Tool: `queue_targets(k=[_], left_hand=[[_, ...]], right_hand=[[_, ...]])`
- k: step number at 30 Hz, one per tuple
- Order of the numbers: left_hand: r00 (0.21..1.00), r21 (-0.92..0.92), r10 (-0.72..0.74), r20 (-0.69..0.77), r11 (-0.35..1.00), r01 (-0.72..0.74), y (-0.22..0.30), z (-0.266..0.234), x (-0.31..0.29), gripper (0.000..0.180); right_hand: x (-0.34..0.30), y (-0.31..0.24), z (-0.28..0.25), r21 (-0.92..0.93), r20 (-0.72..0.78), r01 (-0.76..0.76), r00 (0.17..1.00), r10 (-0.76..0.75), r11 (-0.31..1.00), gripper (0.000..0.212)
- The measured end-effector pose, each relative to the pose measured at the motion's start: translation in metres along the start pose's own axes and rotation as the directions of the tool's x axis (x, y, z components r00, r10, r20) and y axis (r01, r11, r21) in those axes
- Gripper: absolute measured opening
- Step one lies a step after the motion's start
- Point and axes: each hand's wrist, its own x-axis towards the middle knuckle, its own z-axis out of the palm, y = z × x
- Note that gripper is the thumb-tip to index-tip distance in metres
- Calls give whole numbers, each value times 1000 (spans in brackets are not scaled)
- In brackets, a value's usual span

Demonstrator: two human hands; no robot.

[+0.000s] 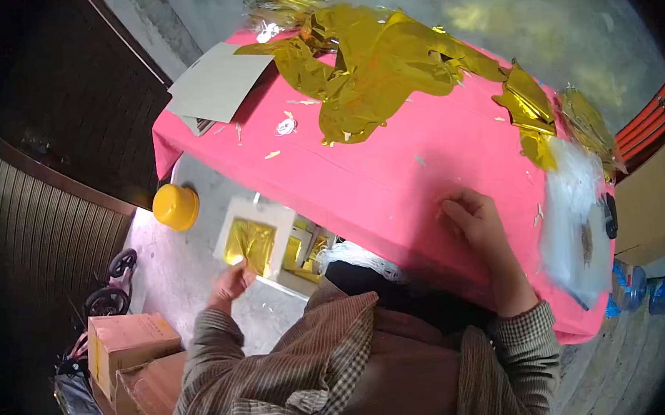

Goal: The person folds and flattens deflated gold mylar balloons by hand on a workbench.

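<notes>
My left hand [231, 284] pinches the lower edge of a flat, pale-bordered packet with folded gold foil [250, 244] in it. The packet hangs beside the table's near edge, next to an open white box [280, 282] with more gold packets. Over the near right part of the pink-covered table [361, 182], my right hand [473, 217] is closed, thumb against the curled fingers. Whether anything small is between them I cannot make out. Large crumpled sheets of gold foil [384, 61] lie across the far side of the table.
Grey boards [220, 84] lie at the table's far left corner, with a small white coil [287, 126] nearby. Clear plastic bags [572, 221] lie at the right edge. A yellow tub [176, 207] and cardboard boxes [130, 345] stand on the left; large bottles [650, 289] stand right.
</notes>
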Motion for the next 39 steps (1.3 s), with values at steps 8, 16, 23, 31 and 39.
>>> queue_targets(k=[8, 16, 23, 31, 39], left_hand=[[962, 348, 239, -131, 920, -181, -147, -63, 66, 22], [914, 67, -55, -401, 994, 90, -53, 55, 127, 50], [916, 65, -131, -380, 984, 168, -69, 80, 143, 40], [686, 286, 724, -75, 674, -681, 47, 84, 108, 24], [236, 709, 932, 276, -32, -705, 197, 285, 18, 14]], right_hand=[[1, 3, -3, 57, -47, -11, 999, 14, 998, 11], [4, 5, -2, 72, -62, -34, 997, 39, 997, 10], [7, 8, 1, 78, -74, 2, 997, 3, 997, 10], [17, 1, 13, -260, 20, 198, 980, -200, 945, 11], [51, 12, 22, -558, 118, 538, 805, -581, 632, 21]])
